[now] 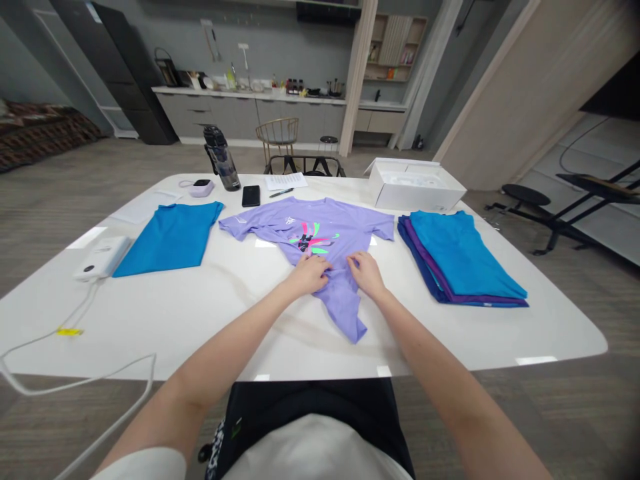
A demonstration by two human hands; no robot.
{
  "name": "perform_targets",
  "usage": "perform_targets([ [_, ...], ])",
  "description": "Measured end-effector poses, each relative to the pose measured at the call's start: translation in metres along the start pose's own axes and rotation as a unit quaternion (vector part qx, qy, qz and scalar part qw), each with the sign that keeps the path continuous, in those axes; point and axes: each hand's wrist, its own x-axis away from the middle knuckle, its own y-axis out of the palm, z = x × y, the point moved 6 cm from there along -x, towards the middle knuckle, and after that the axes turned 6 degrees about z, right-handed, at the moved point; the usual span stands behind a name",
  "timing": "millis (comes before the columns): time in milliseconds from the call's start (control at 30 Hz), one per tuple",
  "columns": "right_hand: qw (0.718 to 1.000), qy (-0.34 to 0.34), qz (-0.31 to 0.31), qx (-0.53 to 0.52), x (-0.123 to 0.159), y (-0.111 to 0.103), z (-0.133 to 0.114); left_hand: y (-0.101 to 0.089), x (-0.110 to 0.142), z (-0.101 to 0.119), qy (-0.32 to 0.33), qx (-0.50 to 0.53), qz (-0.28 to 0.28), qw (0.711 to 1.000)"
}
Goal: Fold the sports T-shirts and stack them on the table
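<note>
Lilac T-shirt (305, 233) — collar (295, 202) pointing away

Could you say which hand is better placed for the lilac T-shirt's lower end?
Probably the right hand: it rests on the shirt just above that end; the left hand sits farther away.

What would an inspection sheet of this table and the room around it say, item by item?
Surface: white table with rounded corners and a glossy top.
Job's things: lilac T-shirt with a bright print, spread out; folded blue shirt to the left; folded stack of shirts to the right.
Clutter: water bottle, phone, pen, open white box.
Hands: left hand and right hand both on the T-shirt.
Cables: white cable from a white device, hanging over the table edge.
Surroundings: kitchen counter and gold chair behind.
</note>
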Motion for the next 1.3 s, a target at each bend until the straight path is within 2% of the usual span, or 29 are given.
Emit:
perform_targets([
  [167, 0.998, 0.016, -0.038, 0.053, 0.034, -0.019, 0.001, 0.003, -0.002, 0.019, 0.017, -0.003, 0.027, 0.999],
  [300, 0.994, 0.062, -0.036, 0.078, 0.047, -0.025, 0.009, 0.015, -0.009, 0.03, 0.026, 0.022, 0.015, 0.999],
  [367, 0.997, 0.073, -0.034, 0.021, 0.048, -0.026, 0.009, 0.018, -0.011, 0.035, 0.038, 0.046, 0.006, 0.998],
  [467, 0.985, 0.059, -0.027, -0.162, 0.052, -0.032, -0.006, 0.012, -0.009, 0.042, 0.056, 0.104, 0.001, 0.993],
  [567, 0.94, 0.027, -0.045, -0.337, 0.061, -0.042, -0.036, -0.009, 0.006, 0.046, 0.063, 0.17, -0.002, 0.983],
  [667, 0.912, 0.001, -0.101, -0.398, 0.073, -0.044, -0.064, -0.038, 0.039, 0.039, 0.051, 0.224, 0.011, 0.973],
  [767, 0.93, -0.04, -0.107, -0.349, 0.082, -0.038, -0.079, -0.062, 0.085, 0.022, 0.023, 0.265, 0.019, 0.964],
  [833, 0.945, -0.083, -0.099, -0.299, 0.088, -0.032, -0.084, -0.069, 0.117, 0.005, -0.015, 0.267, 0.015, 0.964],
  [967, 0.958, -0.169, -0.142, -0.184, 0.107, -0.016, -0.085, -0.072, 0.176, -0.029, -0.094, 0.243, -0.003, 0.965],
  [1067, 0.973, -0.168, -0.136, -0.081, 0.118, -0.019, -0.066, -0.071, 0.209, -0.044, -0.132, 0.203, -0.038, 0.969],
  [1167, 0.984, -0.136, -0.112, -0.028, 0.126, -0.033, -0.044, -0.072, 0.223, -0.044, -0.143, 0.157, -0.06, 0.975],
  [1300, 0.984, -0.149, -0.094, 0.002, 0.145, -0.049, -0.041, -0.071, 0.214, -0.023, -0.102, 0.063, -0.012, 0.993],
])
